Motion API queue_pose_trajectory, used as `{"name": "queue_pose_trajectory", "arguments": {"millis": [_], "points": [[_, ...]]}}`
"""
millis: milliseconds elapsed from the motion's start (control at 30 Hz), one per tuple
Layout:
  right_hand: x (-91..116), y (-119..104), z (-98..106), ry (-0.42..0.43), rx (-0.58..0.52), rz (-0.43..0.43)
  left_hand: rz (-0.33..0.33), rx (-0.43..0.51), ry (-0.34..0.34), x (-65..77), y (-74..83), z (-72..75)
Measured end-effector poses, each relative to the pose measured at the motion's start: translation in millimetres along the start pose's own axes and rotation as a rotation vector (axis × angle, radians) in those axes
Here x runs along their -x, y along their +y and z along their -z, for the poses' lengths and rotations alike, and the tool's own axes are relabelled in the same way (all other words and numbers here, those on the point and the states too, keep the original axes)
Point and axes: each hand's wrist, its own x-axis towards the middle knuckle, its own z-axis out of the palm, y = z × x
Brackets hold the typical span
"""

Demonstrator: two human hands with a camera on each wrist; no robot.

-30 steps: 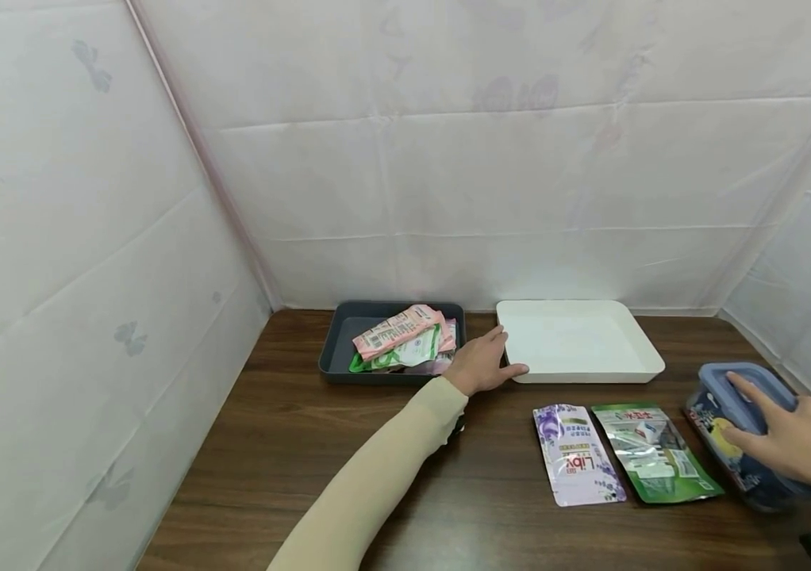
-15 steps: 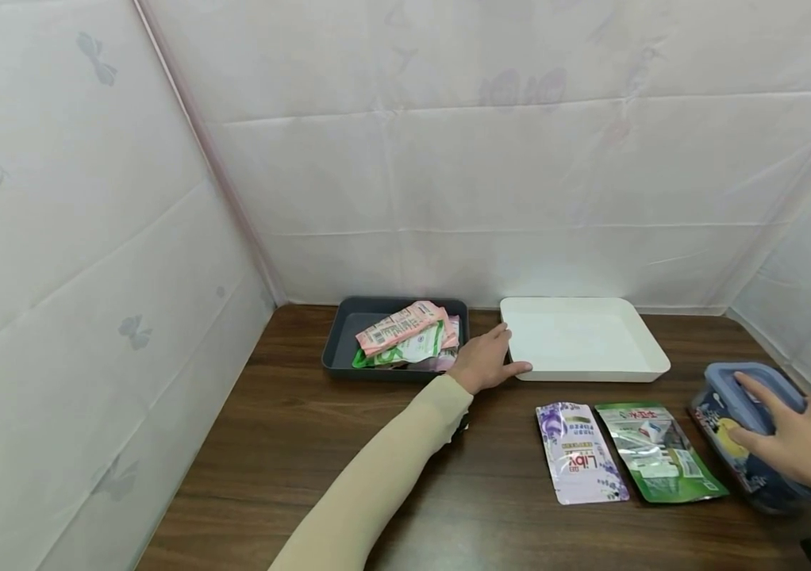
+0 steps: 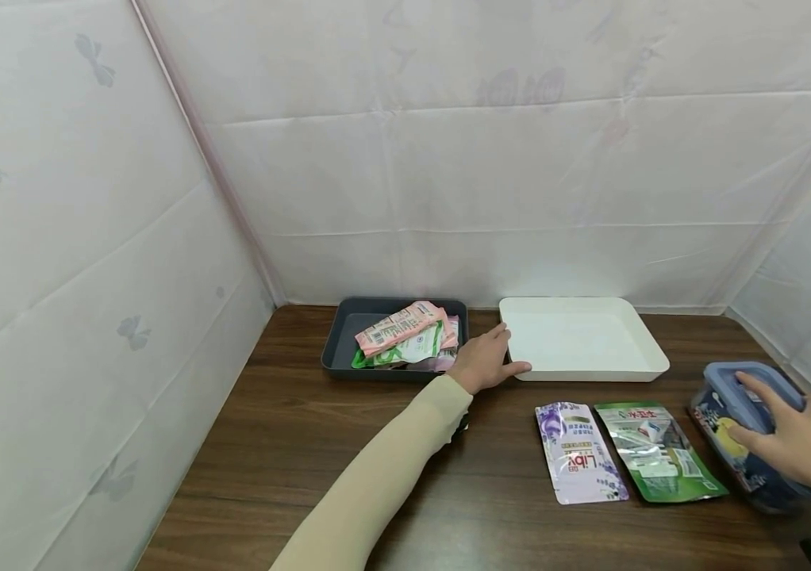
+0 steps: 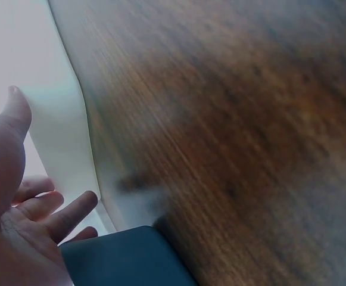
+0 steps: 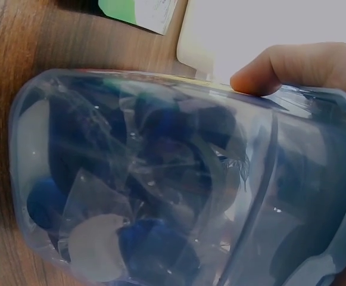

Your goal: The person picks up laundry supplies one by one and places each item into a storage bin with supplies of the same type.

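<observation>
My left hand (image 3: 482,362) reaches between the dark tray (image 3: 332,349) and the white tray (image 3: 584,337). Its fingers are extended, the thumb at the white tray's near left corner. At the right, my right hand (image 3: 801,440) holds a clear plastic tub (image 5: 155,173) with a blue lid (image 3: 737,396); the thumb (image 5: 259,71) presses its side, while the other fingers are partly hidden. Blue and white rounded pieces in clear film show through the tub's wall. Left of it lie a green pouch (image 3: 659,456) and a purple and white pouch (image 3: 580,456), flat on the table.
Several packets, pink ones (image 3: 401,327) above a green and white one (image 3: 416,347), are heaped in the dark tray. The wooden table (image 3: 291,468) meets white sheet walls (image 3: 391,174) at the back and both sides.
The head view has shifted slightly since the oldest frame. Both hands, the trays, the pouches and the tub keep their places.
</observation>
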Motion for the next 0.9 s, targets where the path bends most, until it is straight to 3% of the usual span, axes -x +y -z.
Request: {"name": "queue_pose_trajectory", "arguments": {"millis": [400,700,900], "points": [[-4.4,0.8,-0.9,0.002,-0.006,0.047,-0.002,0.005,0.005,5.7,-2.1,3.3],[0.6,3.1,-0.3,0.097,-0.032,0.106,-0.006,0.001,-0.006,3.1,3.2,2.6],[-0.7,4.1,-1.8,0.106,-0.038,0.115,0.004,0.004,-0.003,3.8,4.2,3.0]]}}
